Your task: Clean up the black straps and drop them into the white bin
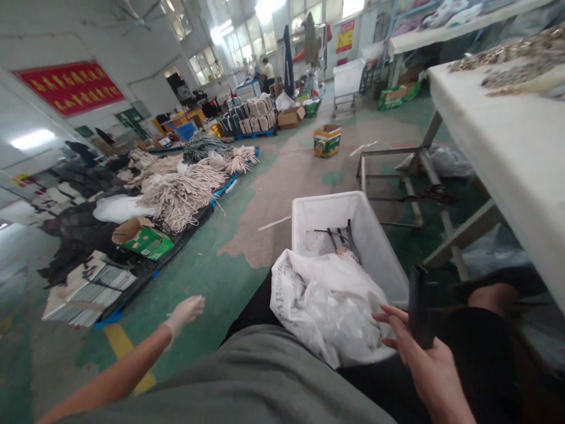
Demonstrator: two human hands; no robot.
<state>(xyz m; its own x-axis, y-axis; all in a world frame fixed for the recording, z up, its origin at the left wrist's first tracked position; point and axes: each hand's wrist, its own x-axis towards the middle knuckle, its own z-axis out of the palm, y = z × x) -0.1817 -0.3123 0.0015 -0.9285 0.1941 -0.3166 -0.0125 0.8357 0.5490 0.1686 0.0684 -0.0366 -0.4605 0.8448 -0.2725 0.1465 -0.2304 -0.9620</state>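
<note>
- The left hand [188,312], in a thin white glove, is out to the side above the green floor [229,294]; its fingers are loosely bent, and whether it has hold of anything cannot be told.
- The right hand [426,353] is partly curled around a dark, blurred object [421,306], which sticks up from the palm; the fingers reach toward the white sack.
- The white sack [326,300], with crumpled clear plastic in its mouth, lies in front of the person's body, against the near end of the white plastic bin [326,203].
- Several black strips [342,238] lie inside the bin, beyond the sack.
- To the right stands a white-topped table [494,129] with small metallic-looking pieces [512,53] piled on it.
- To the left, bundles of beige straps [176,197] lie on a blue pallet [227,188].
</note>
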